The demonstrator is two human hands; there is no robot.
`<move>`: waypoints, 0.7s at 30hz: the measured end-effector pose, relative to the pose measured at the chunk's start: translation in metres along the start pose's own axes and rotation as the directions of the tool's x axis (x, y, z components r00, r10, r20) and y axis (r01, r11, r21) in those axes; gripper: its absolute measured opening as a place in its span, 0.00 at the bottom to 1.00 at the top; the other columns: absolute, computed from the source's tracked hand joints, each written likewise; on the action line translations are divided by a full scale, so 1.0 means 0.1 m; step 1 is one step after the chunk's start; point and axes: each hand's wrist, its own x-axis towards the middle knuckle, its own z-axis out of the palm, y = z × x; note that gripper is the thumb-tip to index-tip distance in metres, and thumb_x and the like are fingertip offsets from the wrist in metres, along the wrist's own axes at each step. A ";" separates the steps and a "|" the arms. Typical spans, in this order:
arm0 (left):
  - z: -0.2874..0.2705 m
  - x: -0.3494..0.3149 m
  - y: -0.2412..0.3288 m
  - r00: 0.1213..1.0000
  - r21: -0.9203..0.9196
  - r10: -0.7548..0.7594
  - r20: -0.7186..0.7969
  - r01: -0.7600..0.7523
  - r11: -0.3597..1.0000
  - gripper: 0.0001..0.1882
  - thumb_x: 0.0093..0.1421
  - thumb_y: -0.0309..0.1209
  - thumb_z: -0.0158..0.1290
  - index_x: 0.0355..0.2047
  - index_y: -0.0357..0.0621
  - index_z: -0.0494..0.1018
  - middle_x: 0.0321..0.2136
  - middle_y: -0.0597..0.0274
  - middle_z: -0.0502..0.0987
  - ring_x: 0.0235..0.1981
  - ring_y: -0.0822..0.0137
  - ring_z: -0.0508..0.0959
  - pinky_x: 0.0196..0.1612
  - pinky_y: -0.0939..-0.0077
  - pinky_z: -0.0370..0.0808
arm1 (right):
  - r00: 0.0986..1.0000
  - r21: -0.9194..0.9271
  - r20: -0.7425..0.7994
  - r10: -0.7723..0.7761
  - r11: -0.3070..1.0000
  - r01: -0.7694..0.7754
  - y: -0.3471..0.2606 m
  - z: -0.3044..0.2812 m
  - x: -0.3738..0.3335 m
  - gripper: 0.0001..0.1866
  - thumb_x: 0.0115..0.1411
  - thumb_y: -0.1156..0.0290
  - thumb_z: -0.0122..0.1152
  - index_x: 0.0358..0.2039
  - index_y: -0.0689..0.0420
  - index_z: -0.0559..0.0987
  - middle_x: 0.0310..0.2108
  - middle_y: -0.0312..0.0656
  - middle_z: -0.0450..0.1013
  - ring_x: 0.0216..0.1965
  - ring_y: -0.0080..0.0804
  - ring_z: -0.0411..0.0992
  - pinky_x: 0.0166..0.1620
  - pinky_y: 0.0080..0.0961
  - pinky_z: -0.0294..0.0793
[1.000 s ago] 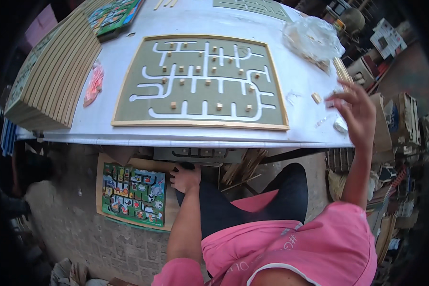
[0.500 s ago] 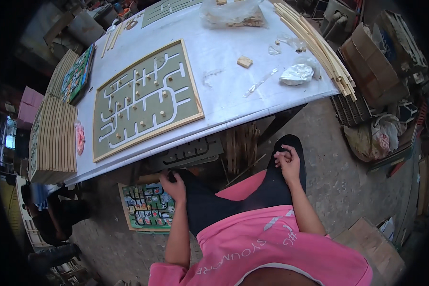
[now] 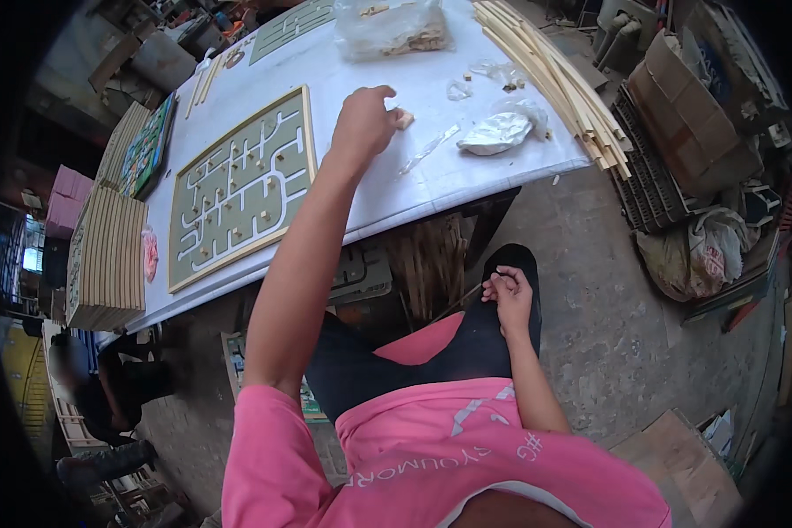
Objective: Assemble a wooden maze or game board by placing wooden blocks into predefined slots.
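1. Where the left hand (image 3: 363, 125) meets the wooden block (image 3: 405, 120), whether its fingers (image 3: 381, 91) grasp it cannot be told;
2. the wooden block is right of the framed board (image 3: 246, 189);
3. the right hand (image 3: 510, 299) has fingers loosely curled, released.

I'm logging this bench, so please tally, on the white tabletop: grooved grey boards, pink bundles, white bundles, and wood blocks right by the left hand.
Grey boards: 2
Pink bundle: 1
White bundle: 1
Wood block by the left hand: 1
Total: 5
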 end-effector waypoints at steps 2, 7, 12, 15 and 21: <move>0.02 0.15 -0.01 0.990 -0.051 -0.068 0.127 0.075 0.996 0.14 0.54 0.27 0.57 0.42 0.41 0.77 0.34 0.51 0.79 0.34 0.60 0.79 0.40 0.70 0.74 | 1.000 0.018 -0.013 -0.010 1.000 0.010 0.00 -0.08 -0.03 0.10 0.62 0.77 0.55 0.43 0.64 0.70 0.25 0.42 0.74 0.24 0.23 0.72 0.29 0.20 0.74; -0.05 0.16 0.18 0.913 -0.203 -0.164 0.373 0.253 0.946 0.10 0.53 0.28 0.60 0.35 0.36 0.76 0.28 0.59 0.79 0.29 0.69 0.76 0.36 0.75 0.73 | 0.991 0.000 -0.048 -0.127 0.992 0.128 -0.10 -0.14 -0.13 0.09 0.62 0.79 0.55 0.43 0.63 0.71 0.27 0.41 0.75 0.27 0.23 0.74 0.32 0.19 0.74; -0.19 -0.13 0.17 0.911 -0.290 -0.168 0.377 0.288 0.913 0.10 0.54 0.28 0.60 0.33 0.36 0.74 0.28 0.55 0.79 0.30 0.67 0.79 0.36 0.75 0.74 | 0.910 0.025 0.113 -0.398 0.917 0.398 -0.98 0.43 -0.31 0.13 0.59 0.81 0.59 0.44 0.63 0.71 0.32 0.39 0.75 0.33 0.21 0.74 0.39 0.18 0.75; -0.43 -0.44 0.48 0.946 -0.581 -0.136 0.294 0.290 0.760 0.12 0.56 0.25 0.58 0.39 0.36 0.71 0.29 0.55 0.78 0.33 0.70 0.79 0.37 0.76 0.75 | 0.798 -0.041 0.204 -0.568 0.809 0.586 -1.59 0.87 -0.16 0.19 0.55 0.80 0.64 0.47 0.63 0.70 0.33 0.40 0.75 0.35 0.21 0.74 0.40 0.19 0.75; -0.71 -0.84 0.74 0.985 -0.860 -0.021 0.169 0.158 0.485 0.17 0.57 0.21 0.57 0.46 0.36 0.67 0.33 0.58 0.77 0.37 0.71 0.78 0.43 0.79 0.76 | 0.791 0.056 0.494 -0.362 0.920 0.387 -2.23 1.42 0.18 0.26 0.50 0.78 0.70 0.49 0.63 0.70 0.33 0.44 0.77 0.36 0.24 0.76 0.38 0.17 0.76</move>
